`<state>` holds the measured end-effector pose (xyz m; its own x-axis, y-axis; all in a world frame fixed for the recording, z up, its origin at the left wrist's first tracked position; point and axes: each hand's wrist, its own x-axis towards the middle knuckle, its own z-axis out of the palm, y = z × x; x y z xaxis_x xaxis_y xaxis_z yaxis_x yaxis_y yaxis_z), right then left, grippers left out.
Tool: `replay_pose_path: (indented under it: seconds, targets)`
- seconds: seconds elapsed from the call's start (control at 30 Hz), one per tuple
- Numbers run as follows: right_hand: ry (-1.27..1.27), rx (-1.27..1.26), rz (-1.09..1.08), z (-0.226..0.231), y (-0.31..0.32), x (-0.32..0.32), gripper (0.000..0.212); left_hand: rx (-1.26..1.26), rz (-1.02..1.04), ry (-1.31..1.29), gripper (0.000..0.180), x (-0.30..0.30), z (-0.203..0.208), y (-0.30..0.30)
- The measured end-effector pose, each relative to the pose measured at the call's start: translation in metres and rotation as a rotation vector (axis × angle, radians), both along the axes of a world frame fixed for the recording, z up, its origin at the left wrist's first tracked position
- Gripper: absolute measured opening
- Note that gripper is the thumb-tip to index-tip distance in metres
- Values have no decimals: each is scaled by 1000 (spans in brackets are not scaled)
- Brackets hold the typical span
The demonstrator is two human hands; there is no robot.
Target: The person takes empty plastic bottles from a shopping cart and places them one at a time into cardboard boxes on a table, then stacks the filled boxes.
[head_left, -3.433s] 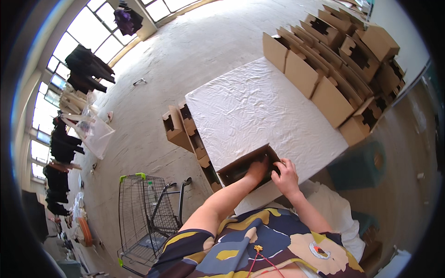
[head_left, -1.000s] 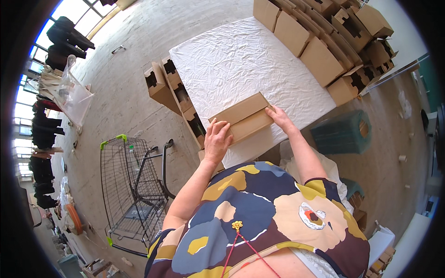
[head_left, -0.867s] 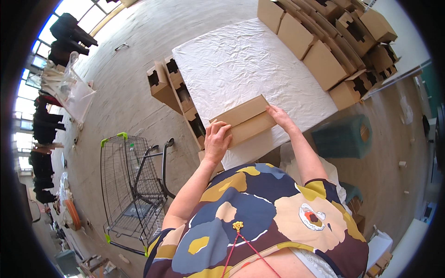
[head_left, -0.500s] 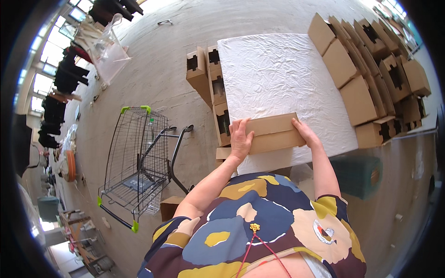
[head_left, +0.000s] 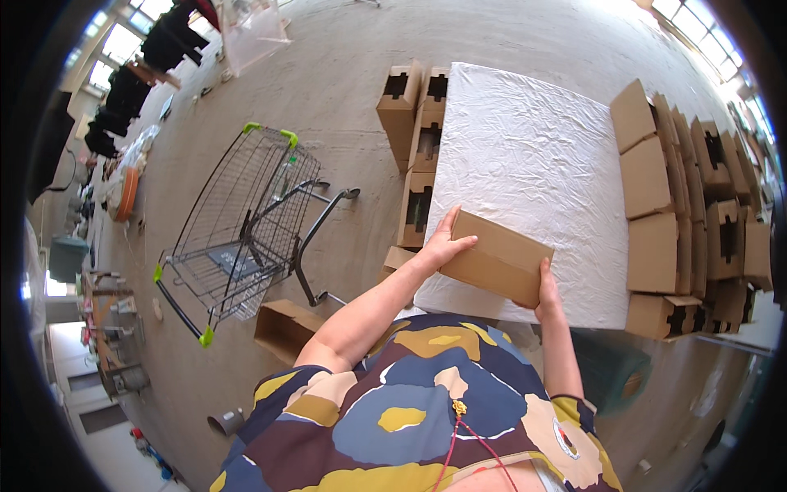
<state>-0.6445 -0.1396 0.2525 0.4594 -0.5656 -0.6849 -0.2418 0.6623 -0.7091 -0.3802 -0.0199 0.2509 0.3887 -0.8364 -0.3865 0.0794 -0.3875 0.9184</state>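
Note:
A brown cardboard box (head_left: 500,256), long and closed on the side that shows, is held between my two hands over the near end of a table with a wrinkled white cover (head_left: 533,148). My left hand (head_left: 448,242) grips its left end, thumb lying on the top face. At the opposite end, my right hand (head_left: 548,287) presses with the fingers along the edge. The box sits tilted, its right end nearer to me. Its underside is hidden, so I cannot tell whether it touches the cover.
Upright cardboard boxes with cut-out openings (head_left: 416,143) line the table's left side. More stacked cartons (head_left: 656,189) stand along the right. A wire shopping cart (head_left: 246,221) is on the floor at left, near an open carton (head_left: 287,328). A dark green wrapped bundle (head_left: 611,373) lies at lower right.
The box has turned clockwise, its right end coming toward me, and a broad smooth face now shows. Both hands have kept hold of it. My head view has shifted too.

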Motion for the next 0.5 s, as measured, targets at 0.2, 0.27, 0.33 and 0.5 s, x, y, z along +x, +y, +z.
replay_pose_path:
  seconds: [0.2, 0.27, 0.33, 0.5]
  targets:
    - [221, -10, -34, 4, 23, 25, 82, -23, 1, 102, 92, 20, -34, 4]
    - [229, 4, -24, 7, 22, 29, 85, 20, -13, 33, 93, 22, -37, 7]
    - [220, 9, -37, 4, 23, 27, 87, 0, -38, 67, 99, 25, -37, 4]
    - [173, 67, -87, 8, 25, 27, 88, 133, -164, 86, 111, 37, -31, 4]
